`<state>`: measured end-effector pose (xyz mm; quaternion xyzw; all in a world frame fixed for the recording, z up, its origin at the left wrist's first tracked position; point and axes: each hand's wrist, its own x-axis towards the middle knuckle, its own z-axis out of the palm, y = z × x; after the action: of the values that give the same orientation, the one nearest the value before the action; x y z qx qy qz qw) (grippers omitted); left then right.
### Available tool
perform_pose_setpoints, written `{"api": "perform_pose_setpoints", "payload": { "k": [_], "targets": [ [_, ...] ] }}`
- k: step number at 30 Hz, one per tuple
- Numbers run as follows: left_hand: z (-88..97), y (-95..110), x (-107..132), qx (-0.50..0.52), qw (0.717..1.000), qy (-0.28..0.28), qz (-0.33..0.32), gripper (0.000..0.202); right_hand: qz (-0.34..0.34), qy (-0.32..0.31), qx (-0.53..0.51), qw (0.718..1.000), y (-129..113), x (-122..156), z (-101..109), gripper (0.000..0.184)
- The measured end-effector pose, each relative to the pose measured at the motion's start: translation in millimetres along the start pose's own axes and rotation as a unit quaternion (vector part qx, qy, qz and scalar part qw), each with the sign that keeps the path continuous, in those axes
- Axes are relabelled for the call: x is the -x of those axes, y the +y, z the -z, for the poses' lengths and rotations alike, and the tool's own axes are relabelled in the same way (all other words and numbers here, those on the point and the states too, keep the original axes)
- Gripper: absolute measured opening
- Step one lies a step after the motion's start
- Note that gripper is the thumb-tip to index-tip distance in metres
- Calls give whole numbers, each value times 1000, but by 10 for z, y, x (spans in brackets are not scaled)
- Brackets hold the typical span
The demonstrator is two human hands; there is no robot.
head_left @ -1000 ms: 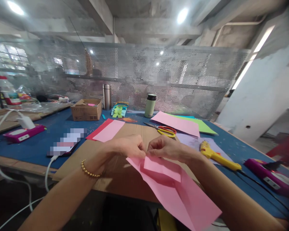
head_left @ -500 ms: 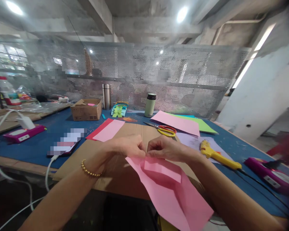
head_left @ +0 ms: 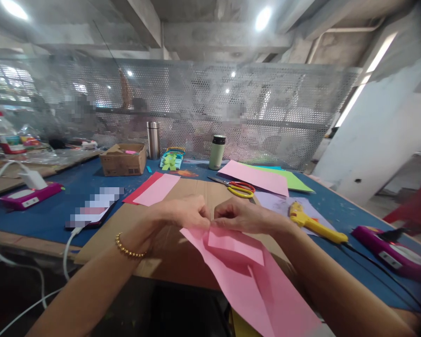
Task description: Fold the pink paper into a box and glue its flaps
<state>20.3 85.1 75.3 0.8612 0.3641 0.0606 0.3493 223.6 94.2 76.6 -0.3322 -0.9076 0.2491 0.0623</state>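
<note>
Both hands meet in the middle of the view, close together at the top edge of a folded pink paper sheet [head_left: 245, 276]. My left hand [head_left: 192, 211] is closed, its fingers pinching the paper's upper corner. Right beside it my right hand [head_left: 236, 215] pinches the same edge, thumb and forefinger pressed together. From the fingers the sheet hangs down over the front edge of a brown cardboard sheet [head_left: 126, 238], with a folded flap on its upper part. The fingertips partly cover the pinched spot.
Scissors [head_left: 242, 187] and a yellow glue gun [head_left: 315, 224] lie beyond and right of my hands. Pink and red paper [head_left: 157, 187], a phone [head_left: 98, 208] and a power strip [head_left: 31, 195] are at the left. A cardboard box [head_left: 122, 161] and a green tumbler [head_left: 217, 152] stand behind.
The view has shifted slightly. Both hands keep their pinch on the pink paper, and its lower right part has swung a little outward to the right.
</note>
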Motion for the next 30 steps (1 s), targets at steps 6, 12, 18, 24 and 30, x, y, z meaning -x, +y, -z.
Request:
{"api": "perform_pose_setpoints", "payload": {
  "k": [6, 12, 18, 24, 30],
  "targets": [
    [-4, 5, 22, 12, 1000, 9, 23, 26, 13, -31, -18, 999, 38, 33, 36, 31],
    [1, 26, 37, 19, 999, 6, 30, 25, 11, -42, -36, 998, 74, 49, 43, 30],
    [22, 45, 58, 13, 999, 2, 33, 23, -3, -25, -41, 999, 88, 35, 17, 32],
    [36, -26, 37, 7, 999, -7, 31, 23, -28, -4, -29, 999, 59, 13, -2, 34],
    [55, -61, 30, 4, 1000, -6, 24, 22, -22, 7, -33, 999, 29, -2, -20, 34]
  ]
}}
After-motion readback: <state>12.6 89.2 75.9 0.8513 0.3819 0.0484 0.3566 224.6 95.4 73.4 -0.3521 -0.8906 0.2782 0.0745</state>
